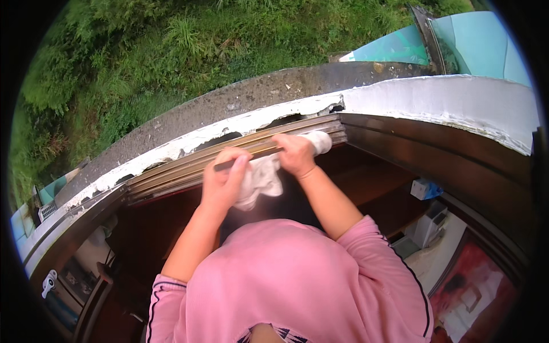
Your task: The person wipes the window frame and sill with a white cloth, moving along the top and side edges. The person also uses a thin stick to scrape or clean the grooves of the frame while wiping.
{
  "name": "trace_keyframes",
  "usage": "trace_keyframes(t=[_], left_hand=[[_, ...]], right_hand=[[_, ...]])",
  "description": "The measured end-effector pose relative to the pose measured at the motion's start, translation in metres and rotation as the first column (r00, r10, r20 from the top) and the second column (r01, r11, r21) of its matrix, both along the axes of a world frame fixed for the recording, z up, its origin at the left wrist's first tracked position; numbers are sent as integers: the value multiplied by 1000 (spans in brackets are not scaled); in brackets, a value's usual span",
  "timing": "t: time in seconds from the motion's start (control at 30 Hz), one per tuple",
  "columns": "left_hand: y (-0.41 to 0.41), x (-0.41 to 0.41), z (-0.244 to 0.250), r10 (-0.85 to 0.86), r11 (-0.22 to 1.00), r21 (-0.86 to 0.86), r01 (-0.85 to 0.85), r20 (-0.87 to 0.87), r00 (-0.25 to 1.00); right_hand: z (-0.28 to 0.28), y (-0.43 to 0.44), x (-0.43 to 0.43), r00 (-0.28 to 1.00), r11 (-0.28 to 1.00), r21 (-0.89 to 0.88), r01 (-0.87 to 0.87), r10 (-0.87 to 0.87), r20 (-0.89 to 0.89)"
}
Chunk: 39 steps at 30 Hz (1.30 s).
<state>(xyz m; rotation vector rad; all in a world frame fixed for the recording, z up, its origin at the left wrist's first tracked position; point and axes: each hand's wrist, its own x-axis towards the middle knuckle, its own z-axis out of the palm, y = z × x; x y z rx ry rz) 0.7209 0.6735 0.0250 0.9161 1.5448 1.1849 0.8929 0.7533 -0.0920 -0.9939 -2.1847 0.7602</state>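
Both my hands are over the window sill track (pixel 171 171), a set of long parallel metal rails. My left hand (pixel 225 176) grips the near end of a thin dark flat strip (pixel 225 165), thumb on top. My right hand (pixel 296 154) is closed on a white cloth (pixel 319 142) that seems wrapped about the strip's other end, close to the track's right corner. A loose part of the cloth hangs between my hands, below the track's inner edge. What the strip is made of I cannot tell.
Broken white plaster (pixel 150 163) with dark gaps borders the track outside, then a concrete ledge (pixel 266 88). Green plants (pixel 171 47) grow beyond. A brown frame (pixel 429 141) rises at right. Inside right, a small white box (pixel 422 189) lies near a dark shelf.
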Motion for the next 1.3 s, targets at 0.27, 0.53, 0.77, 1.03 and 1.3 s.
trace_keyframes(t=[0.27,0.53,0.77,1.03,1.3], left_hand=[[6,51,-86,261,962,-232,-145,613,746],[-59,2,-67,390,915,-235,-327,719,575],[-115,-93,47,313,939,140,-313,24,950],[-116,-85,40,195,974,-75,-213,-197,961],[-70,-33,-12,169,978,-125,-169,-8,986]], right_hand=[[-6,62,75,890,950,146,-275,194,413],[63,50,-1,875,882,264,-391,267,404],[69,-19,-125,938,920,250,-302,334,-97],[52,-74,-139,900,937,-9,-348,332,-282],[8,-23,-70,909,916,50,-398,401,-111]])
